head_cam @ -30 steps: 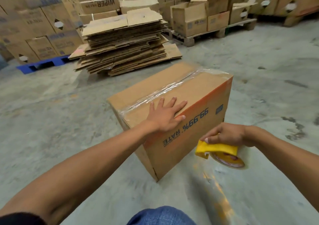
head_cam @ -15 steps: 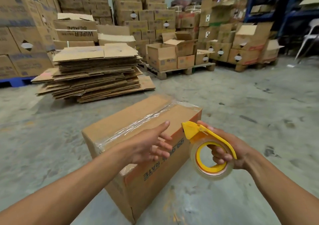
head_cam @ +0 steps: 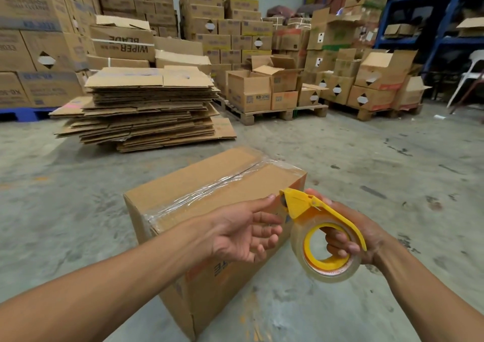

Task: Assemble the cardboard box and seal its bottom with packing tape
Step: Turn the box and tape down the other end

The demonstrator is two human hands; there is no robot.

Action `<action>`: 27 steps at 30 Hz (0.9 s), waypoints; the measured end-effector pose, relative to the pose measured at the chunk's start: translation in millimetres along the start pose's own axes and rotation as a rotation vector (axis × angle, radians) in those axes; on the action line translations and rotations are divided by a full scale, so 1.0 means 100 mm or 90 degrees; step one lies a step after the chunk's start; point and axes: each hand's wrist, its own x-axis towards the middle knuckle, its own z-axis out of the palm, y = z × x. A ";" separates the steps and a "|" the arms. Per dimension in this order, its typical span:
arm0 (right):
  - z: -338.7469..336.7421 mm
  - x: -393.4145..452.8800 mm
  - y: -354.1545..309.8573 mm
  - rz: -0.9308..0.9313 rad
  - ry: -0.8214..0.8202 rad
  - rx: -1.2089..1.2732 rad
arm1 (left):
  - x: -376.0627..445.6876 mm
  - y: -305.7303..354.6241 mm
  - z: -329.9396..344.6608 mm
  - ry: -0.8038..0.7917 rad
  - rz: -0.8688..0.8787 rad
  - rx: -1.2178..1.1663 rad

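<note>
A brown cardboard box (head_cam: 199, 181) stands on the concrete floor in front of me, its upper face closed, with a strip of clear tape (head_cam: 209, 192) running along the centre seam and down over both ends. My right hand (head_cam: 345, 237) grips a yellow tape dispenser (head_cam: 322, 223) with a roll of clear tape, held up to the right of the box at chest height. My left hand (head_cam: 243, 231) hovers open above the box's near right corner, palm facing the dispenser, its index fingertip close to the dispenser's yellow head.
A tall pile of flattened cartons (head_cam: 146, 108) lies on the floor behind the box. Wooden pallets with open boxes (head_cam: 264, 90) stand further back, stacked cartons (head_cam: 39, 40) line the left wall. A blue rack (head_cam: 419, 27) and a white chair (head_cam: 468, 79) are at right.
My left hand has lifted off the box top and now hangs open beside the dispenser. My right hand has raised the dispenser from low beside the box. My view has tilted up.
</note>
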 end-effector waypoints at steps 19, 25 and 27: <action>0.31 -0.04 -0.08 0.092 -0.002 -0.203 | 0.17 0.02 -0.33 0.065 -0.031 0.132; 0.56 -0.03 -0.17 0.106 -0.013 -0.279 | -0.03 0.43 -0.89 0.136 -0.005 0.322; 0.59 -0.05 -0.20 0.113 -0.004 -0.292 | -0.17 0.61 -1.18 0.185 0.004 0.377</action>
